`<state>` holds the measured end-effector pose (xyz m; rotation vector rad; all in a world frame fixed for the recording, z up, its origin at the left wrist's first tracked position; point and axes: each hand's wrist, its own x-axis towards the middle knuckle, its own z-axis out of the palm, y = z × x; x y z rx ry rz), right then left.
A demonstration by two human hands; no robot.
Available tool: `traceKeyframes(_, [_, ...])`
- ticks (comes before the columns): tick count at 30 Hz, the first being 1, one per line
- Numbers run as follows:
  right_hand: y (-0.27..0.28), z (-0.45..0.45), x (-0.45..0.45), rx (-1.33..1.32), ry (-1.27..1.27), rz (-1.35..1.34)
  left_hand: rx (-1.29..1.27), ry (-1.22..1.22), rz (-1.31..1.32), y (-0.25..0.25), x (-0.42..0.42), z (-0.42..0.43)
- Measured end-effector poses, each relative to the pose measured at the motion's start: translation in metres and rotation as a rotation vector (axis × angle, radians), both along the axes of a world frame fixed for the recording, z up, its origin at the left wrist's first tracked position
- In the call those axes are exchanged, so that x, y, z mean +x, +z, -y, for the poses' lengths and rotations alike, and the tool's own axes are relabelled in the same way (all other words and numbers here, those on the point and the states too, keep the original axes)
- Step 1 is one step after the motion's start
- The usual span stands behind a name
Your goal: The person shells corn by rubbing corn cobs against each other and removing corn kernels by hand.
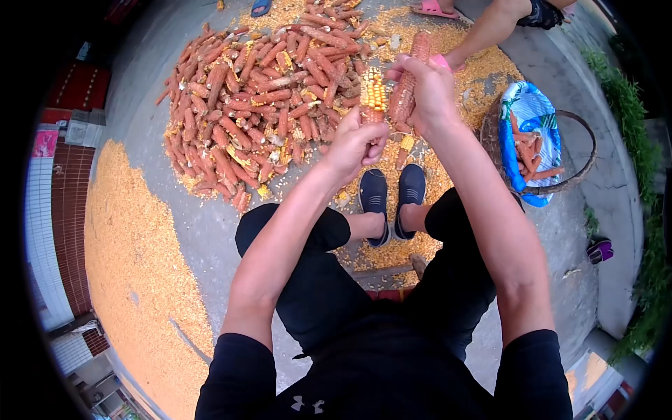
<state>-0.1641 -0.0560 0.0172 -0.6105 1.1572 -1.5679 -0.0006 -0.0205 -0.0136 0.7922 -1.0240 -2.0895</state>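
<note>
My left hand [355,143] is closed around the lower end of a corn cob [373,91] that stands upright, with yellow kernels still on its upper part. In my right hand [430,94] is a bare reddish corncob [404,101], gripped along its length and tilted slightly. The two cobs are side by side, close together; whether they touch I cannot tell. Beyond my left hand lies a big pile of reddish cobs [259,105], some with patches of kernels left on them. Loose yellow kernels [427,171] cover the ground below my hands.
To the right stands a handled basket [579,178] with a blue-and-white liner [526,89] and bare cobs inside. A wide layer of kernels [140,238] spreads at left. Another person's leg [490,31] and pink slippers [435,8] are at the top. My shoes [374,196] are below my hands.
</note>
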Motion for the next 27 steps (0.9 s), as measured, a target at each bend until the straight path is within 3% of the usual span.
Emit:
traceKeyframes(4, [-0.003, -0.017, 0.025, -0.080, -0.012, -0.099, -0.088, 0.055, 0.040, 0.003, -0.008, -0.006])
traceKeyframes(10, [-0.008, -0.018, 0.024, 0.017, 0.121, 0.143, -0.250, 0.173, 0.170, 0.009, -0.012, -0.007])
traceKeyframes(12, [-0.002, -0.018, 0.018, 0.028, 0.166, 0.249, -0.646, 0.315, 0.317, -0.022, -0.012, 0.007])
traceKeyframes(14, [0.012, -0.019, 0.015, 0.047, 0.227, 0.304, -0.867, 0.391, 0.493, -0.029, -0.012, 0.009])
traceKeyframes(17, [-0.007, -0.018, 0.024, 0.031, 0.223, 0.040, -0.860, 0.343, 0.823, -0.002, -0.011, -0.009])
traceKeyframes(19, [-0.008, -0.021, 0.028, -0.003, 0.116, -0.322, -0.757, 0.234, 1.055, 0.011, -0.015, -0.017])
traceKeyframes(22, [-0.010, -0.024, 0.031, -0.094, 0.006, -0.688, -0.745, 0.222, 0.982, 0.004, -0.016, -0.018])
traceKeyframes(25, [-0.009, -0.026, 0.025, -0.144, -0.030, -0.921, -1.060, 0.375, 0.759, -0.030, -0.013, -0.005])
traceKeyframes(27, [-0.004, -0.026, 0.024, -0.105, 0.040, -1.000, -0.403, 0.101, 0.314, -0.020, -0.001, -0.004])
